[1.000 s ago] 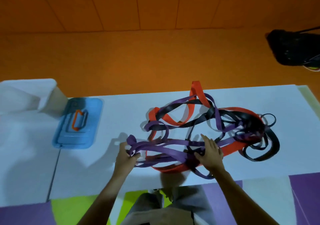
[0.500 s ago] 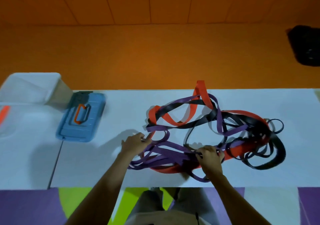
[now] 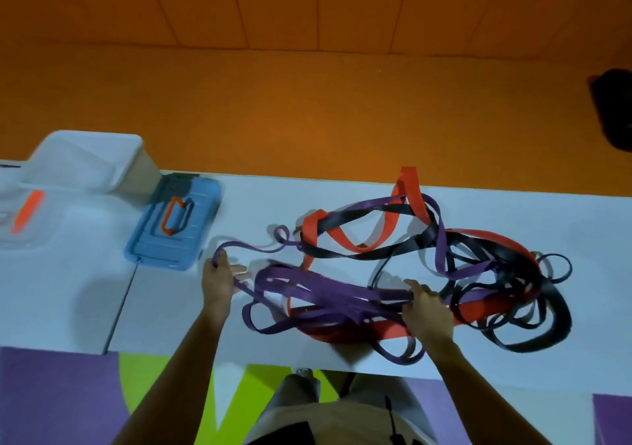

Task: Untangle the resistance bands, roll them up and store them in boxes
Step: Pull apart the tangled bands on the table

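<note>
Task barely begun: resistance bands (image 3: 478, 260) lie in one tangle, none rolled or boxed. Left hand (image 3: 219, 282) pinches a purple band (image 3: 318, 282) loop, arm extended, blue lid (image 3: 191, 205) just beyond. Right hand (image 3: 427, 311) clenches bunched purple strands; the tangle sprawls beyond and right of it.

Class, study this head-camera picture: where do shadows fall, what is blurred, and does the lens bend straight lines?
Head view: a soft shadow lies on the white table left of the left hand; the purple band by that hand is motion-smeared; the wide-angle lens bows the base line of the wall; the clear box at far left is washed out.
</note>
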A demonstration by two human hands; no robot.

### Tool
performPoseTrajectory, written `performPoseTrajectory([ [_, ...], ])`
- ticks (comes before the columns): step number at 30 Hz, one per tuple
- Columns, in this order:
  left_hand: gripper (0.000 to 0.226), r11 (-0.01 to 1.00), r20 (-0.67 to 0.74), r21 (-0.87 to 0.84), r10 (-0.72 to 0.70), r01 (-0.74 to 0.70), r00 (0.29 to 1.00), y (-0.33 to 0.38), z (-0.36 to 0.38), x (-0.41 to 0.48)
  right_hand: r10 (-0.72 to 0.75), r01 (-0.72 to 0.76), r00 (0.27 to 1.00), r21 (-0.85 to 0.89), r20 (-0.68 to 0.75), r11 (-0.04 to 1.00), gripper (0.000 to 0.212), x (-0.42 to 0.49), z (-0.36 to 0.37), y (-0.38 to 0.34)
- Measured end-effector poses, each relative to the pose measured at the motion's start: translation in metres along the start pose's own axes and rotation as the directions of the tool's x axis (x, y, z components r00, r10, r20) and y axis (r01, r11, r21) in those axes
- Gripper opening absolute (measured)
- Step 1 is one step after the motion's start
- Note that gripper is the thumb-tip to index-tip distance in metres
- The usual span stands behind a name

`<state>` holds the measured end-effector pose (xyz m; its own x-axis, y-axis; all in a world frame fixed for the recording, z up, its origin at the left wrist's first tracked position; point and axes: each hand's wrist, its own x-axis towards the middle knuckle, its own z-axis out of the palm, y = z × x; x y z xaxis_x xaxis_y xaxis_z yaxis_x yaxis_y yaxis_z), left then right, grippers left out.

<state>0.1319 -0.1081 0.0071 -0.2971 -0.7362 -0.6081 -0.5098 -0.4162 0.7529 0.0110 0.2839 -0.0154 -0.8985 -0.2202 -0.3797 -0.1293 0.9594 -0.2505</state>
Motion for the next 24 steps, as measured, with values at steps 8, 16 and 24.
performPoseTrajectory([
  [8, 0.056, 0.888, -0.228, 0.452, 0.024, 0.084, 0.973, -0.033, -0.036, -0.004, -0.227, 0.227, 0.974, -0.162, 0.023, 0.960, 0.049, 0.004, 0.011, -0.066],
  [16, 0.068, 0.718, 0.499, 0.531, 0.163, -0.449, 0.851, -0.022, 0.012, -0.018, -0.232, 0.292, 0.897, -0.112, 0.375, 0.950, 0.084, 0.001, 0.046, -0.132],
  [24, 0.022, 0.677, 0.464, 0.529, 0.274, -0.512, 0.842, -0.025, 0.033, -0.007, -0.286, 0.249, 0.937, 0.193, 0.199, 0.949, 0.042, -0.010, 0.057, -0.121],
])
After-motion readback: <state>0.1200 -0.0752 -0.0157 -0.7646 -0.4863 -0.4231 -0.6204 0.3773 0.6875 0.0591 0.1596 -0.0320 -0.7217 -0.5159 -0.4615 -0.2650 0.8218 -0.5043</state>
